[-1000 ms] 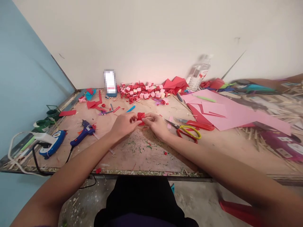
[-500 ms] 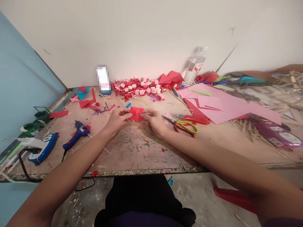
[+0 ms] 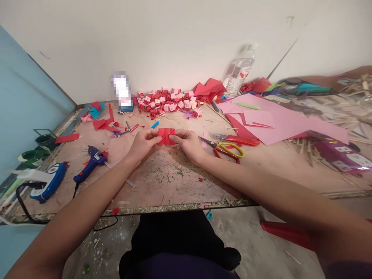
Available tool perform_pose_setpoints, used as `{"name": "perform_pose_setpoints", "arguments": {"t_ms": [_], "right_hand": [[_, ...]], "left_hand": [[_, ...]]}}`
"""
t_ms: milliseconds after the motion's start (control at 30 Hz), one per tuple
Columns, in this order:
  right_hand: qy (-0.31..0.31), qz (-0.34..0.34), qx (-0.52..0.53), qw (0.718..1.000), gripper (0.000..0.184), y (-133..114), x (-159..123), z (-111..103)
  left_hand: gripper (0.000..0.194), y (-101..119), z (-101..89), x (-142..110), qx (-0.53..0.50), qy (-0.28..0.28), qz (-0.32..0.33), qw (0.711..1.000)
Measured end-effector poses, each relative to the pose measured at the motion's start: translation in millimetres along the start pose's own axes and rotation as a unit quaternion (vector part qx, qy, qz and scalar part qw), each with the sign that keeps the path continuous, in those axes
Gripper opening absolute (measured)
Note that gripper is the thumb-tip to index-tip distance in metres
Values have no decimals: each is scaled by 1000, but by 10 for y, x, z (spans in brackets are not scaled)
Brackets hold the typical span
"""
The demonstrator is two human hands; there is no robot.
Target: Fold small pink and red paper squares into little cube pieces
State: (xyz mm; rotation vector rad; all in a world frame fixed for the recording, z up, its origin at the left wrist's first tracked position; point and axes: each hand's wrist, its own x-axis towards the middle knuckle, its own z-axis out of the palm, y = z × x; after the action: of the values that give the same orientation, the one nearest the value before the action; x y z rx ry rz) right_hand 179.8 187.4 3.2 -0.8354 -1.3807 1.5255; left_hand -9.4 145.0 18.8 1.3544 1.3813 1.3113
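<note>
A small piece of red folded paper (image 3: pixel 166 136) with crease lines across it is held up between both hands, just above the table. My left hand (image 3: pixel 144 143) pinches its left edge between thumb and fingers. On the opposite edge, my right hand (image 3: pixel 187 144) grips it the same way, thumb on the near face. Right of that hand lie scissors (image 3: pixel 228 150) with yellow and red handles and a red utility knife (image 3: pixel 240 140). A blue pen-like stick (image 3: pixel 155 124) rests behind the left fingertips.
Many small red and pink folded paper cubes (image 3: pixel 165 102) are heaped by the wall. A lit phone (image 3: pixel 122 91) stands left of them, a water bottle (image 3: pixel 240 71) right. Pink paper sheets (image 3: pixel 267 120) lie at right; a blue glue gun (image 3: pixel 91 164) and power strip (image 3: pixel 49 182) at left.
The red paper now shows a squarer, creased face where a pointed flap showed before. Both hands keep their pinch on it. The camera view has shifted slightly.
</note>
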Motion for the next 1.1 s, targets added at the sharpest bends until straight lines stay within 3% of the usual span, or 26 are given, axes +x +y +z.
{"name": "perform_pose_setpoints", "arguments": {"t_ms": [200,333,600,700,800,900,1000,1100], "right_hand": [[-5,-28,-47,998,29,13,-2,-7],[-8,-29,-46,999,29,10,7,-11],[-32,5,-7,999,30,-13,-4,-10],[-34,13,-12,999,32,-12,2,-22],[-27,19,-2,999,34,-13,10,-26],[-27,27,25,999,33,-28,13,-24],[-27,45,46,998,33,-51,21,-29],[-28,60,52,996,32,-71,36,-48]], "left_hand": [[26,68,33,-76,93,-3,68,993],[15,71,17,-70,93,-9,65,994],[19,-27,-37,12,62,-54,40,996],[24,-60,-21,9,48,-5,63,997],[31,-48,-35,-5,69,31,130,989],[12,-6,-90,-26,135,-28,173,975],[23,19,-147,-43,174,-78,165,968],[24,-2,-188,-28,200,-94,179,959]]}}
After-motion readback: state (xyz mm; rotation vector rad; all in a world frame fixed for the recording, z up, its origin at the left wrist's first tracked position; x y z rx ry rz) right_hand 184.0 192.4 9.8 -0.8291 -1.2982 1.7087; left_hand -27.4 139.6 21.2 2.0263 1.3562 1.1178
